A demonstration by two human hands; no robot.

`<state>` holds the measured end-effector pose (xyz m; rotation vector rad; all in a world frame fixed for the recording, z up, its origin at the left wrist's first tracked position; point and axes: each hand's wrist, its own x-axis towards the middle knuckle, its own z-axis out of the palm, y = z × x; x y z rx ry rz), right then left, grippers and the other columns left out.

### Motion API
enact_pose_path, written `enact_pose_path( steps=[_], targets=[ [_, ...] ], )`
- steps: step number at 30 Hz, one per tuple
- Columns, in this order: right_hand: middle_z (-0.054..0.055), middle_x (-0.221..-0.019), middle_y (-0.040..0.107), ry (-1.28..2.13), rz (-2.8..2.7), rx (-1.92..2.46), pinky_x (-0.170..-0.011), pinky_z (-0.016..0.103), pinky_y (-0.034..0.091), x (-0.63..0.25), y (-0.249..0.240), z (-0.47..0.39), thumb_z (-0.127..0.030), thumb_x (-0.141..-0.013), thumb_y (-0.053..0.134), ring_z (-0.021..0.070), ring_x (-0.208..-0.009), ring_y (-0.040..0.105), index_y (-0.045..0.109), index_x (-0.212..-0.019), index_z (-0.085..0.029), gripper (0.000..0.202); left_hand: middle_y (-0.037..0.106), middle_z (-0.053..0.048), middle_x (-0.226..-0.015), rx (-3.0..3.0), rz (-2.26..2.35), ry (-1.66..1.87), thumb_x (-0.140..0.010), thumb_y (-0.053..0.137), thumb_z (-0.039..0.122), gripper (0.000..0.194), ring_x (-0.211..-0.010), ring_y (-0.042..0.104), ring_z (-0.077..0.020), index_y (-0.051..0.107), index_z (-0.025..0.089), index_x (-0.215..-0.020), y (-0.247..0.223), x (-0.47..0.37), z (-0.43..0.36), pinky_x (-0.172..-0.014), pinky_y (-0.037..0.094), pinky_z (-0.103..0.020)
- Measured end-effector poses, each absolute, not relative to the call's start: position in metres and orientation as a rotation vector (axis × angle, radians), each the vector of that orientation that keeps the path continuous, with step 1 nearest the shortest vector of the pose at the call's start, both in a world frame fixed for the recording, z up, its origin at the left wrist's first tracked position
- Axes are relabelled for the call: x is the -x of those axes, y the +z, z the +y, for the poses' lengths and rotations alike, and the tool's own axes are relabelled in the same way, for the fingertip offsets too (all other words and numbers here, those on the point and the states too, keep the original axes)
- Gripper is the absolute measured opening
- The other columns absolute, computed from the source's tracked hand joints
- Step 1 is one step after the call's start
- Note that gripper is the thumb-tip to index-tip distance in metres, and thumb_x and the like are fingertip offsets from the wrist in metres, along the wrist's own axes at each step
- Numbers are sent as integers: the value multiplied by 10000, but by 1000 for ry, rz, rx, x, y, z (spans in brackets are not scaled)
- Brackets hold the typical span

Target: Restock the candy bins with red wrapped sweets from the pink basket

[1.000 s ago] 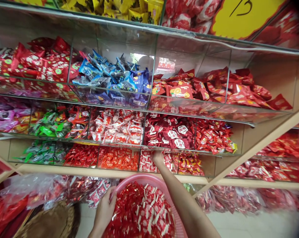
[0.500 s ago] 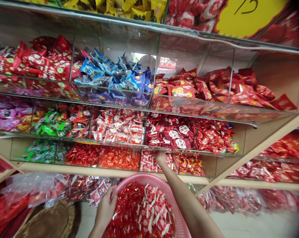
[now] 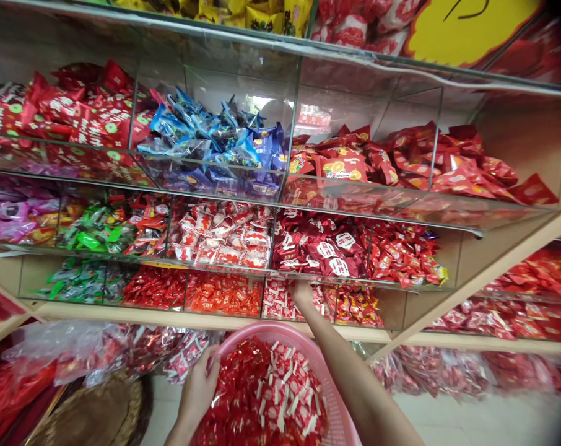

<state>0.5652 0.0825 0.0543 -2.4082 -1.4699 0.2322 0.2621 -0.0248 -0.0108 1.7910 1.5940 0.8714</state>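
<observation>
My left hand (image 3: 202, 385) grips the left rim of a pink plastic basket (image 3: 329, 365), thumb over the edge. Red wrapped candies (image 3: 236, 390) fill the basket's left side, and red-and-white wrapped candies (image 3: 292, 390) lie on its right. My right hand (image 3: 301, 293) reaches over the basket into a lowest-shelf compartment of red-and-white candies (image 3: 277, 300). Its fingers are hidden behind the shelf edge and among the candies, so what they hold does not show.
Glass-fronted shelves rise ahead, with blue-wrapped sweets (image 3: 206, 133), maroon packets (image 3: 329, 248), orange-red candies (image 3: 225, 297) and green-wrapped candies (image 3: 76, 282). A glass shelf edge (image 3: 317, 279) runs just above my right hand. Clear bags (image 3: 67, 350) hang low left, above a brown round stool-like object (image 3: 95, 412).
The view has shifted very slightly. My left hand stays on the basket rim and my right hand remains in the same compartment.
</observation>
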Motion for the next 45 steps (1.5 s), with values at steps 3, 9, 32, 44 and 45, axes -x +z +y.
enact_pose_path(
  steps=[3,9,32,44,45],
  targets=[
    [156,-928,596,265,-1471,2414,-645,268,394,-561,55,79,-184,-782,471,209,-814,559,547,-966,-95,218,685,-21,-929,-1795,1587,876,-784,411,377,303,-786,641,-162,560,217,-994,-11,-262,-25,-696,486,-250],
    [138,-879,593,257,-1495,2402,-621,254,376,-564,71,73,-197,-749,511,195,-775,547,557,-919,-101,200,682,-24,-934,-1819,1606,846,-788,402,384,303,-768,641,-161,551,224,-999,-11,-261,-24,-670,481,-246],
    [132,-927,638,414,-2201,2464,-686,250,422,-540,34,-93,36,-733,361,205,-862,598,633,-919,-105,358,670,-45,-962,-1862,1575,825,-790,391,382,322,-846,628,-185,531,214,-1026,-14,-261,-21,-734,479,-287],
    [107,-881,598,325,-1976,2317,-612,225,392,-555,47,-102,-29,-725,479,150,-745,572,590,-832,-107,173,662,-49,-975,-1848,1594,783,-800,375,402,330,-855,626,-185,518,219,-1034,-12,-262,-22,-747,472,-293],
    [106,-889,587,292,-1985,2266,-605,230,389,-556,47,-101,-48,-724,502,149,-726,564,584,-819,-109,140,662,-50,-973,-1848,1595,783,-800,374,404,331,-854,626,-185,517,219,-1035,-13,-262,-22,-749,472,-295]
  ],
)
